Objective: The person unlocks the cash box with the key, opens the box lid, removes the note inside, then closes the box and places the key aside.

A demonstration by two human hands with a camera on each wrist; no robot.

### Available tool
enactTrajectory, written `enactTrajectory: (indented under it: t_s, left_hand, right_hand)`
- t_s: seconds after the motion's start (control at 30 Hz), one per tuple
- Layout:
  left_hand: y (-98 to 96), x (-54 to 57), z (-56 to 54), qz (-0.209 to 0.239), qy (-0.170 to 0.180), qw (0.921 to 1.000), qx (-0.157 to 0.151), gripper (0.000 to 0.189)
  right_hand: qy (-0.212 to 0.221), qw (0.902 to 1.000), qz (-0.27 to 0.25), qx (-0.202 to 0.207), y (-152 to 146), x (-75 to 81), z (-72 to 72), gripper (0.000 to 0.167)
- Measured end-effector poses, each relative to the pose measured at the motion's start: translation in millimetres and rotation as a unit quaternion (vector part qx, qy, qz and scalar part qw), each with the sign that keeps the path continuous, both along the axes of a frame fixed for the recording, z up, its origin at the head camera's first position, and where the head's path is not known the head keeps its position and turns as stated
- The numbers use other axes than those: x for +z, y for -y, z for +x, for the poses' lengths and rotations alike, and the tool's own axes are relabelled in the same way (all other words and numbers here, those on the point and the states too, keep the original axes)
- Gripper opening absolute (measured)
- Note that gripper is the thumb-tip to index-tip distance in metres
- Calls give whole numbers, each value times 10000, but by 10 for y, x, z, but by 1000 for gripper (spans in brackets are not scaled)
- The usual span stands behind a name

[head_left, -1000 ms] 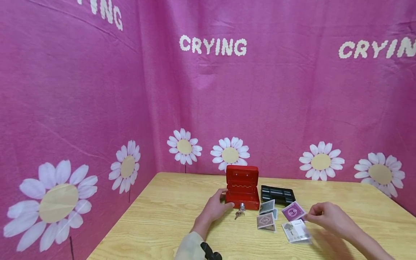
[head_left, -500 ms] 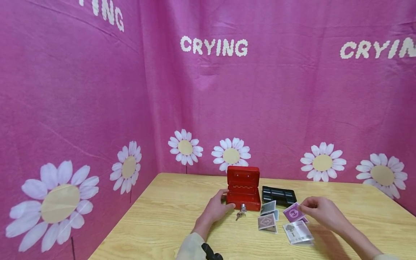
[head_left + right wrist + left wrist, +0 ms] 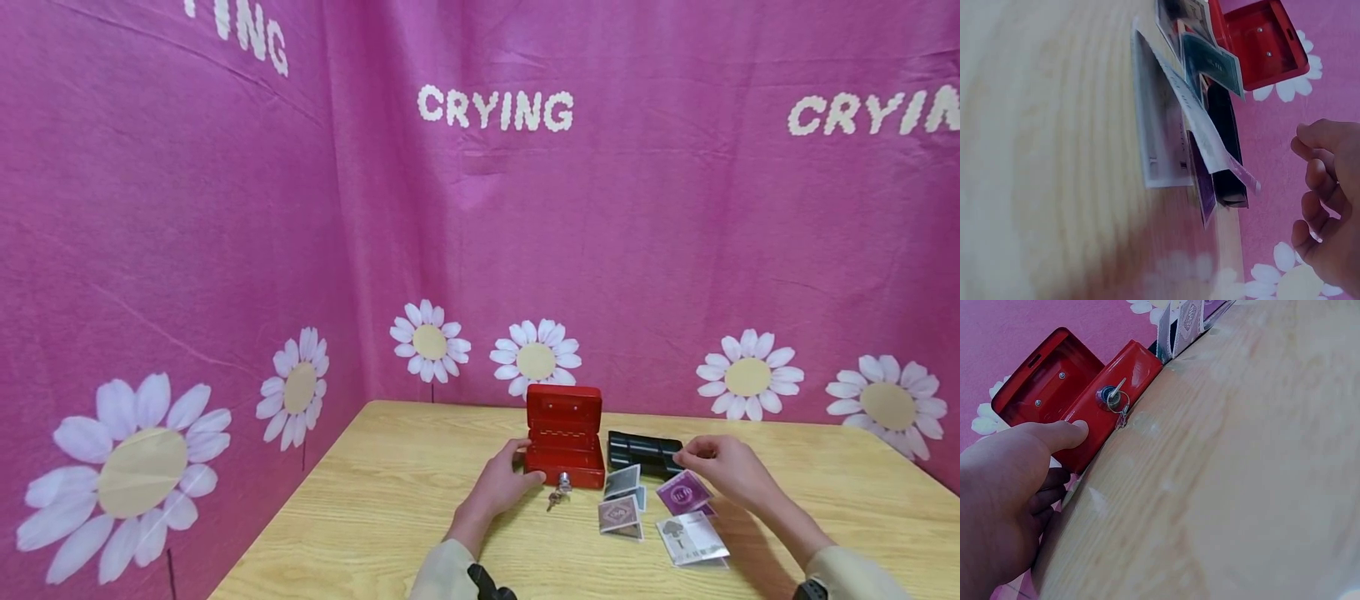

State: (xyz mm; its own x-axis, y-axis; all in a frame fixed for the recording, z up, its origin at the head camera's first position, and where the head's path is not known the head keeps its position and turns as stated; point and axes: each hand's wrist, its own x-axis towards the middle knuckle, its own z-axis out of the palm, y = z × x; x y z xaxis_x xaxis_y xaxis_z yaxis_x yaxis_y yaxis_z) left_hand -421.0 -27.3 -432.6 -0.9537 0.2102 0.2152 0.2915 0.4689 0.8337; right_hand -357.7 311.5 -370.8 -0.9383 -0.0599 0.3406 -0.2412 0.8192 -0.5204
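My left hand [image 3: 497,482] grips the left side of a red metal cash box [image 3: 585,478], whose lid [image 3: 564,408] stands raised. Its thumb [image 3: 1069,435] presses the front wall; the other fingers wrap the side, partly hidden. A key [image 3: 1119,389] sits in the front lock, with a ring hanging from it. Fingers loosely curled and holding nothing, my right hand [image 3: 723,468] hovers above a folded purple banknote [image 3: 684,495], near the right end of a black compartment tray [image 3: 637,450]. A folded whitish banknote [image 3: 693,538] stands nearer on the table.
Between box and purple note stand a folded brownish banknote [image 3: 619,513] and a folded grey-green one [image 3: 622,480]. All rest on a light wooden table [image 3: 390,500]. A pink curtain with daisies [image 3: 637,250] hangs behind and at the left.
My right hand has moved left and away from me, from the purple banknote's right edge to above it near the black tray. The left hand stays on the cash box.
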Motion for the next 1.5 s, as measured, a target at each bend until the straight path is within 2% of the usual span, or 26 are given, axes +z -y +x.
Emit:
enactTrajectory:
  t_s: [0.37,0.57,0.8,1.1,1.5]
  left_hand:
    - [8,1,17,-30,34,10000,42,59]
    - [4,-33,3,-24,3,10000,-22,58]
    - [16,-27,21,-14,33,10000,-21,58]
    - [54,20,43,16,19,10000,32,58]
    - [12,28,38,67,101,9999,16,59]
  right_hand:
    - [100,9999,-29,105,-13,-41,-171,20]
    - [90,9999,-65,-4,-32,-69,-225,22]
    - [286,9995,-110,-52,-65,-90,-278,24]
    - [638,9968,-472,-34,-32,-99,-368,26]
    - [872,9954,-380,-64,-57,-120,-437,25]
